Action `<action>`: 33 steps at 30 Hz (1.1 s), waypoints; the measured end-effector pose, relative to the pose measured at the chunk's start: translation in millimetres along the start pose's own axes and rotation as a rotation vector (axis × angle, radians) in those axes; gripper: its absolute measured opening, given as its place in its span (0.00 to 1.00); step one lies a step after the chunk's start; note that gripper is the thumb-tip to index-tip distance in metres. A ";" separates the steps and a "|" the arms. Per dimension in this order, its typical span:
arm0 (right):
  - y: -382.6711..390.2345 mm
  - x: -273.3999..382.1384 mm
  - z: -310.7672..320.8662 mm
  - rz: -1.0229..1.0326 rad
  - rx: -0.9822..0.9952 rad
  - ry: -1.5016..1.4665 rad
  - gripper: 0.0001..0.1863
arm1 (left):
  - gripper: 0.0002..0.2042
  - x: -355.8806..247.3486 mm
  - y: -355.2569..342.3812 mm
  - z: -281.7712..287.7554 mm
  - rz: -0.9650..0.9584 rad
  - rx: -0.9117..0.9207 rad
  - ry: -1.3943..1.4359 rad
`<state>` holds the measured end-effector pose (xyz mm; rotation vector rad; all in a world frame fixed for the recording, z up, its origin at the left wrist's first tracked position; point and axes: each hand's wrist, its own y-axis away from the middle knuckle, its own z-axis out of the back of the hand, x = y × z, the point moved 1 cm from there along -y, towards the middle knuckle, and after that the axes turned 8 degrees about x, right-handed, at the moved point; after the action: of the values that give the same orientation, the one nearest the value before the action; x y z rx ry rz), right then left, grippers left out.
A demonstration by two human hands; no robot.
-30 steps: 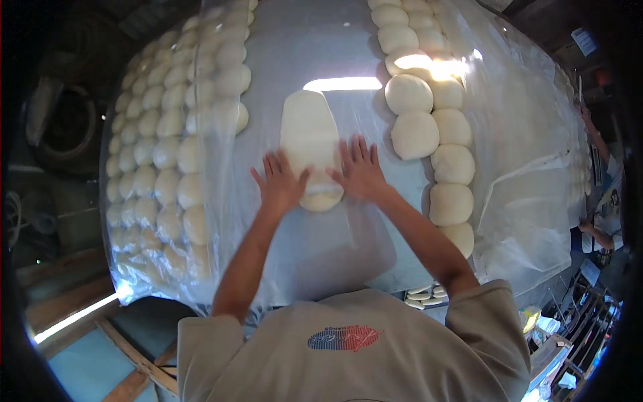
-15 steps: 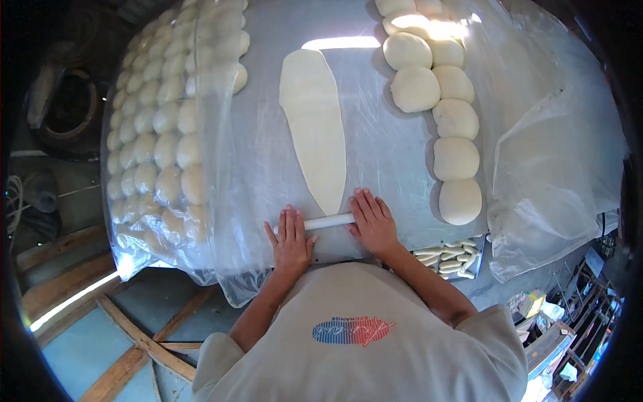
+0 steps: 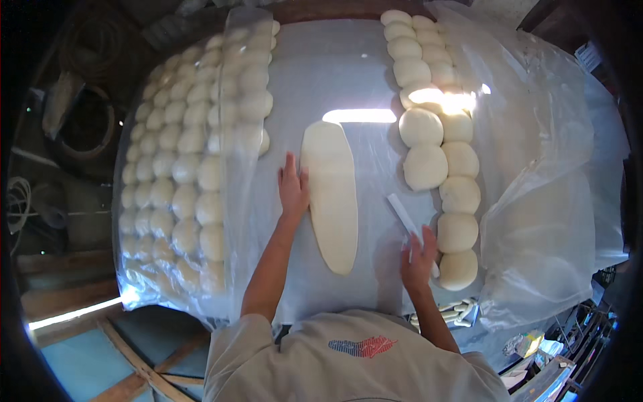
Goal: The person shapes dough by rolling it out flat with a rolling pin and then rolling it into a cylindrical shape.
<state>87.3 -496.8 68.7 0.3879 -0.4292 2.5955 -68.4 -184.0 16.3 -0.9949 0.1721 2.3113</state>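
A long, flattened oval of pale dough (image 3: 328, 208) lies lengthwise on the grey work surface (image 3: 321, 60). My left hand (image 3: 293, 187) is at its left edge, fingers stretched out and thumb by the dough. My right hand (image 3: 418, 258) is lower right, fingers spread and slightly bent over a thin white rolling pin (image 3: 403, 214), which lies at a slant beside the right-hand rows of plump dough rounds (image 3: 457, 233).
Many dough rounds (image 3: 164, 164) under clear plastic cover the left side of the surface. More plastic sheeting (image 3: 536, 221) drapes the right side. Small dough strips (image 3: 455, 311) show below the front right edge. Dark clutter surrounds the surface.
The rolling pin has moved from below the dough to the right, now slanted. My left hand has moved up to the dough's left edge; my right hand has shifted right with the pin.
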 end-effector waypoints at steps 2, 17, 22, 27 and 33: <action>-47.4 25.0 -32.0 0.186 0.012 -0.185 0.23 | 0.26 10.4 -49.9 -2.7 0.008 -0.081 -0.113; -250.2 73.7 -35.1 0.129 0.519 -1.048 0.06 | 0.05 -67.2 -54.3 80.9 -0.004 0.302 0.713; -234.5 106.6 100.1 0.210 0.615 -1.206 0.05 | 0.07 -150.5 -21.6 175.9 -0.057 0.411 0.793; -247.3 134.8 168.0 0.179 0.594 -0.960 0.05 | 0.08 -175.7 -14.7 228.4 -0.093 0.294 0.628; -272.5 138.9 213.1 0.346 0.347 -0.905 0.06 | 0.08 -215.5 -44.3 251.0 -0.278 0.124 0.519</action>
<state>146.5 -289.8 373.0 1.7648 -0.3414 2.6738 -82.7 -166.4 349.3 -1.4360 0.3564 1.7362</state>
